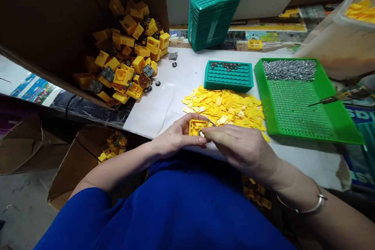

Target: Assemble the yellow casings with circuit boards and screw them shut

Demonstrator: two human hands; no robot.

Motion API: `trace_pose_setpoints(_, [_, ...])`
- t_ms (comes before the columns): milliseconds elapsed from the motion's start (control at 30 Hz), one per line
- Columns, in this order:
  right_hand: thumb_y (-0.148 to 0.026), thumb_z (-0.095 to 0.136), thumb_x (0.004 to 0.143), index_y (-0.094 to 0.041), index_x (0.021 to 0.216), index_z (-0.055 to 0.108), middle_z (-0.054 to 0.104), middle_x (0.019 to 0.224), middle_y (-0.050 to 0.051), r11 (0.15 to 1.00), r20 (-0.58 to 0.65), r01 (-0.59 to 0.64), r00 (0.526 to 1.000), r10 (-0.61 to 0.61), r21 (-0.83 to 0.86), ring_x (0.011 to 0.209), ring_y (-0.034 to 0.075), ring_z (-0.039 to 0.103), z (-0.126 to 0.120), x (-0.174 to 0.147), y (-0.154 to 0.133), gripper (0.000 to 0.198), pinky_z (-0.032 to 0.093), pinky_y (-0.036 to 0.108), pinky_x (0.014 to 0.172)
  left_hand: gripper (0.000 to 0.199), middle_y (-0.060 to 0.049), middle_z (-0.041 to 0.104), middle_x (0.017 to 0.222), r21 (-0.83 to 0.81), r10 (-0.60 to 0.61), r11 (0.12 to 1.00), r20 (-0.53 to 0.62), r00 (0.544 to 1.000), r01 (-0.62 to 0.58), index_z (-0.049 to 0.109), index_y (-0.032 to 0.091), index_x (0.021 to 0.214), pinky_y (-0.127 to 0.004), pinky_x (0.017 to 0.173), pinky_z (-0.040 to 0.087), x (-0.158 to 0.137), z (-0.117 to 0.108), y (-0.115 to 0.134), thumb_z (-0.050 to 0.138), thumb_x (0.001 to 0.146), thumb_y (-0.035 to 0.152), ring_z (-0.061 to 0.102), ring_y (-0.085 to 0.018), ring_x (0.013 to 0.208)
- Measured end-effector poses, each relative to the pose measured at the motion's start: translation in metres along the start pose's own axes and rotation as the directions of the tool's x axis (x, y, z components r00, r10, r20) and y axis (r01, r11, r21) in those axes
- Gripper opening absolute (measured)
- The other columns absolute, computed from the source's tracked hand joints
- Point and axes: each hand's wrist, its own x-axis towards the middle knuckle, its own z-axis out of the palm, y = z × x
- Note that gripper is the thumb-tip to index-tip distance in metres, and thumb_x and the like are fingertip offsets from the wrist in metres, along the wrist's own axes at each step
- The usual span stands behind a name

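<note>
Near the worktop (146,118) edge, the grip of the left hand (172,136) clasped the yellow casing (193,124), apparently lengthwise left to right, just left of the right hand (249,145), whose grip, fingers bent, could not be determined.

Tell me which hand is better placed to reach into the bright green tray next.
Probably the right: the right hand is nearer the bright green tray, which lies on its side of the table, while the left hand holds the yellow casing.
</note>
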Motion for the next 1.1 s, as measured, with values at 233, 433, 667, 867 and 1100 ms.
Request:
trace_pose_setpoints(233, [-0.002, 0.050, 0.091, -0.028, 0.131, 0.053, 0.075, 0.102, 0.003, 0.947, -0.114, -0.097, 0.984, 0.138, 0.306, 0.076, 0.012, 0.072, 0.015, -0.024, 0.004, 0.047, 0.060, 0.023, 0.069, 0.043, -0.001, 0.072, 0.084, -0.080, 0.070, 0.994, -0.106, 0.992, -0.079, 0.059, 0.019, 0.102, -0.026, 0.072, 0.052, 0.006, 0.003, -0.009, 0.084, 0.067, 0.020, 0.068, -0.012, 0.070])
trace_pose_setpoints(433, [-0.007, 0.064, 0.086, -0.031, 0.136, 0.053, 0.060, 0.133, 0.010, 0.912, -0.270, -0.202, 0.912, 0.308, 0.356, 0.115, 0.022, 0.065, 0.025, -0.035, 0.018, 0.056, 0.062, 0.038, 0.088, 0.043, -0.003, 0.074, 0.082, -0.164, -0.016, 0.986, -0.003, 1.000, 0.016, 0.060, 0.019, 0.101, -0.026, 0.068, 0.053, 0.004, 0.003, -0.004, 0.082, 0.065, 0.013, 0.073, -0.018, 0.074])
trace_pose_setpoints(667, [-0.005, 0.061, 0.087, -0.030, 0.145, 0.044, 0.060, 0.137, 0.013, 0.979, -0.285, -0.039, 0.954, 0.096, 0.202, 0.120, 0.023, 0.064, 0.026, -0.028, 0.024, 0.065, 0.062, 0.038, 0.091, 0.042, -0.005, 0.076, 0.085, -0.238, -0.097, 0.962, 0.154, 0.983, 0.133, 0.061, 0.020, 0.102, -0.023, 0.067, 0.052, 0.001, -0.002, 0.001, 0.082, 0.066, 0.014, 0.074, -0.018, 0.076])
trace_pose_setpoints(867, [-0.002, 0.063, 0.086, -0.028, 0.142, 0.052, 0.073, 0.115, 0.011, 0.997, -0.327, 0.061, 0.944, -0.042, 0.050, 0.096, 0.021, 0.074, 0.012, -0.026, 0.008, 0.063, 0.065, 0.033, 0.077, 0.041, 0.000, 0.071, 0.085, -0.143, 0.042, 0.988, -0.058, 0.997, -0.050, 0.062, 0.020, 0.102, -0.028, 0.075, 0.053, 0.005, 0.005, -0.007, 0.084, 0.067, 0.018, 0.069, -0.014, 0.075])
trace_pose_setpoints(1100, [-0.004, 0.065, 0.084, -0.024, 0.140, 0.054, 0.076, 0.106, 0.012, 0.992, -0.300, 0.074, 0.948, -0.102, -0.104, 0.090, 0.023, 0.074, 0.015, -0.029, -0.003, 0.061, 0.065, 0.035, 0.074, 0.046, -0.006, 0.075, 0.100, -0.145, 0.102, 0.984, -0.002, 0.995, -0.101, 0.062, 0.021, 0.110, -0.031, 0.092, 0.049, 0.004, 0.009, -0.009, 0.084, 0.070, 0.025, 0.069, -0.017, 0.093])
